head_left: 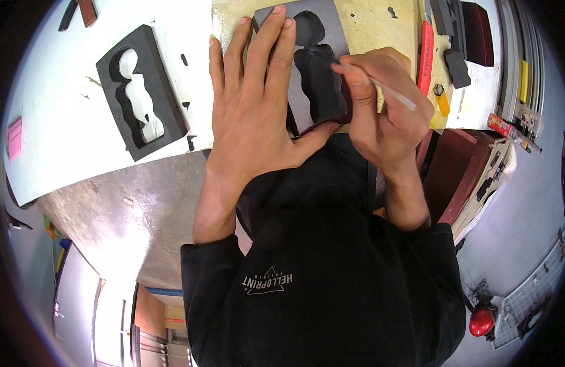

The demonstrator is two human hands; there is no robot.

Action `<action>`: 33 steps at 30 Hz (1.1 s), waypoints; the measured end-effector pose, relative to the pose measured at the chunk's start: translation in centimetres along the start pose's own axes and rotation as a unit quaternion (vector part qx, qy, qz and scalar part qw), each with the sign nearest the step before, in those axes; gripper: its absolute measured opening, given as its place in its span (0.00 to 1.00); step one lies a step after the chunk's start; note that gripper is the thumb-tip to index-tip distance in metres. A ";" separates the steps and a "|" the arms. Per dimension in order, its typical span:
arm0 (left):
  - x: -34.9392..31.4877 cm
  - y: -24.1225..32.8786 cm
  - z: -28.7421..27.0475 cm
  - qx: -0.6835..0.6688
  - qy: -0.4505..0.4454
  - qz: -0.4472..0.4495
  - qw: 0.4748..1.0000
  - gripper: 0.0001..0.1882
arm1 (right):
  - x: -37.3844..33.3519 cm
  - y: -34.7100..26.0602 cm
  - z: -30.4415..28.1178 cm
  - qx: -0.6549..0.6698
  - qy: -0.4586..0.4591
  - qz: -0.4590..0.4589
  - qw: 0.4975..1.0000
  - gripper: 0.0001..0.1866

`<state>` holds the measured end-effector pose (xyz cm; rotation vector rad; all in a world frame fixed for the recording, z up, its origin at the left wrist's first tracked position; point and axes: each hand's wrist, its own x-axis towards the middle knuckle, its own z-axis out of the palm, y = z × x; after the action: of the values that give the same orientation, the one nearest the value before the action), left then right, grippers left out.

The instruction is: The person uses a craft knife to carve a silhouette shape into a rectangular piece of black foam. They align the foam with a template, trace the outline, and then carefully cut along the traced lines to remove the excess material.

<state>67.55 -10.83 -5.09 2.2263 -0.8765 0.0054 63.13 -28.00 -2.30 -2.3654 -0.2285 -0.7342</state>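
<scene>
A grey-topped foam block (299, 101) with a dark red lower edge lies at the near side of the table. A black wavy recess (319, 79) runs along its top, with a rounded one (309, 27) beyond it. My left hand (249, 104) lies on the block's left side, fingers stretched apart, its thumb along the near edge. My right hand (389, 101) is closed in a pinch around a thin pale stick (397, 93). The stick's dark tip is over the right edge of the recess; whether it touches I cannot tell.
On the white table (190, 73) at left lies a black foam frame (166, 101) with a similar cut-out, and black scraps near it. A yellow mat (371, 27) is under the block. Right of it are a red strip-shaped tool (425, 58), a yellow-handled piece (441, 101) and black foam offcuts (457, 67).
</scene>
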 end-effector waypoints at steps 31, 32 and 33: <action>0.0 0.1 -0.2 0.001 0.000 -0.016 1.000 0.62 | -0.7 -1.5 -0.6 -0.086 -0.039 -0.028 0.995 0.10; 0.0 0.2 -0.3 0.000 0.000 -0.018 1.000 0.62 | -0.7 -1.6 -0.6 -0.095 -0.045 -0.035 0.994 0.10; -0.1 0.2 -0.3 -0.001 0.001 -0.020 1.000 0.61 | -0.7 -1.7 -0.8 -0.103 -0.051 -0.041 0.992 0.10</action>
<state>67.48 -10.71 -4.80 2.2417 -0.8313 -0.0122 61.66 -27.18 -1.28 -2.6073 -0.3075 -0.7057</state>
